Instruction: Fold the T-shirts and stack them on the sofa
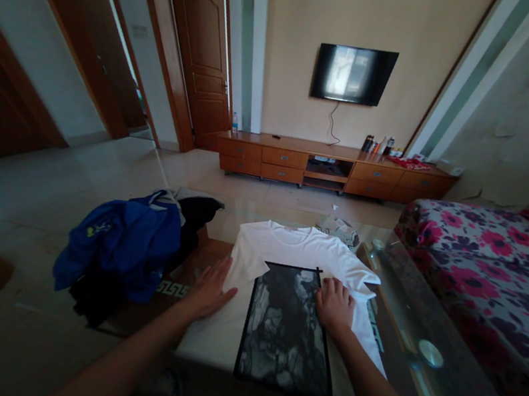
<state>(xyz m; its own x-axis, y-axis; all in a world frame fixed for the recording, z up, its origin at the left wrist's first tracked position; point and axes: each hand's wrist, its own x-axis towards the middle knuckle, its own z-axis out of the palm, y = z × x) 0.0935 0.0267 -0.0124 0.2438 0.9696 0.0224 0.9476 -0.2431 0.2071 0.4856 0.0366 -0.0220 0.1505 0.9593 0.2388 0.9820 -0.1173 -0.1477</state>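
Observation:
A white T-shirt (288,237) lies spread on the glass-topped table, its neckline pointing away from me. The shirt bears a large dark grey marbled print (287,327) with a black border. The left sleeve area is folded inward, and a corner of it overlaps the print's top left. My left hand (211,289) rests on the shirt's left side, thumb held apart from the fingers. Across the print, my right hand (335,306) lies on the fabric by its upper right edge, fingers slightly bent and apart.
A heap of blue and black clothes (122,242) sits left of the shirt. The glass table (460,393) extends to the right, beside a flowered sofa (482,261). Beyond stand a low wooden cabinet (284,157) and a wall-mounted television (353,74). Crumpled clear plastic (339,229) lies behind the shirt.

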